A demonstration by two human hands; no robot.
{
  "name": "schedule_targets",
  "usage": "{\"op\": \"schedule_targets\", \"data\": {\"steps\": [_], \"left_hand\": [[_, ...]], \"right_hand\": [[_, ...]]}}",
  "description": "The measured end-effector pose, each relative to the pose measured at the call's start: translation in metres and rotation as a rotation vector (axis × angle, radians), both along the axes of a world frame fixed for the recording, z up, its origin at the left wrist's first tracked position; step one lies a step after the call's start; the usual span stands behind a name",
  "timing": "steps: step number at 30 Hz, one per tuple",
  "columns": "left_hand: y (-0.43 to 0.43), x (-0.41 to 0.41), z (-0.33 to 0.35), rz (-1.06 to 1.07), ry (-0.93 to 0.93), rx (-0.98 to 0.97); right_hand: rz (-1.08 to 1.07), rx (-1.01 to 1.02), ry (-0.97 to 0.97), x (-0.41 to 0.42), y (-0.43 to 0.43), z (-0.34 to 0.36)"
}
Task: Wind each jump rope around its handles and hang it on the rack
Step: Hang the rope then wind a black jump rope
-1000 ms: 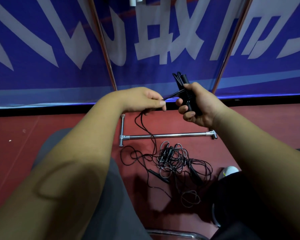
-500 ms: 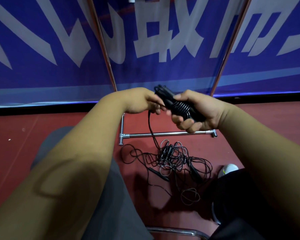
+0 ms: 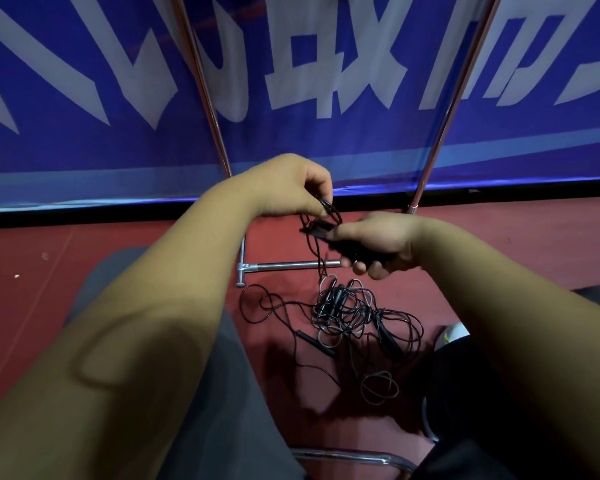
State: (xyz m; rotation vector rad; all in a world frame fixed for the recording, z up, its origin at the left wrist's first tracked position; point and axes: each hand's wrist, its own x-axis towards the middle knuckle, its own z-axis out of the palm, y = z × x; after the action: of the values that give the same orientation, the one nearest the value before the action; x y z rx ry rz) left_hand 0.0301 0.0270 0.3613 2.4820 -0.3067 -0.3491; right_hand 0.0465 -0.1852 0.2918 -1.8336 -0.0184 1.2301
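Observation:
My right hand (image 3: pixel 378 244) grips the paired black handles of a jump rope (image 3: pixel 321 230), lying nearly level, with cord wound round them. My left hand (image 3: pixel 293 187) pinches a loop of that rope's thin black cord just above the handle tips. A strand runs down from the handles to the floor. On the red floor below lies a tangled pile of black jump ropes (image 3: pixel 354 313) with several loose handles. The rack's chrome base bar (image 3: pixel 288 266) and its two slanting poles (image 3: pixel 205 88) stand behind the hands.
A blue banner with white characters (image 3: pixel 326 64) fills the background behind the rack. My grey-trousered left leg (image 3: pixel 205 375) and dark right leg frame the pile. A white shoe tip (image 3: pixel 456 336) sits right of the ropes. A chrome chair tube (image 3: pixel 354 457) crosses the bottom.
My right hand has tipped the handles from upright to nearly level and dropped lower. My left hand has carried the cord up over the handle tips.

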Motion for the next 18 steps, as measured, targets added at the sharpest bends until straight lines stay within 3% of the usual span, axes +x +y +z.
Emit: {"op": "schedule_targets", "data": {"steps": [3, 7, 14, 18], "left_hand": [[0.003, 0.003, -0.005, 0.004, 0.018, 0.144], [0.007, 0.005, -0.02, 0.079, 0.15, 0.269], [-0.002, 0.004, -0.021, 0.214, 0.22, -0.132], [0.012, 0.002, -0.005, 0.163, 0.088, -0.044]], "right_hand": [[-0.236, 0.048, -0.134, 0.011, -0.001, -0.004], [-0.382, 0.226, -0.182, 0.012, 0.004, 0.003], [-0.468, 0.451, -0.095, 0.013, 0.006, 0.013], [-0.479, 0.492, -0.019, 0.013, 0.004, 0.016]]}}
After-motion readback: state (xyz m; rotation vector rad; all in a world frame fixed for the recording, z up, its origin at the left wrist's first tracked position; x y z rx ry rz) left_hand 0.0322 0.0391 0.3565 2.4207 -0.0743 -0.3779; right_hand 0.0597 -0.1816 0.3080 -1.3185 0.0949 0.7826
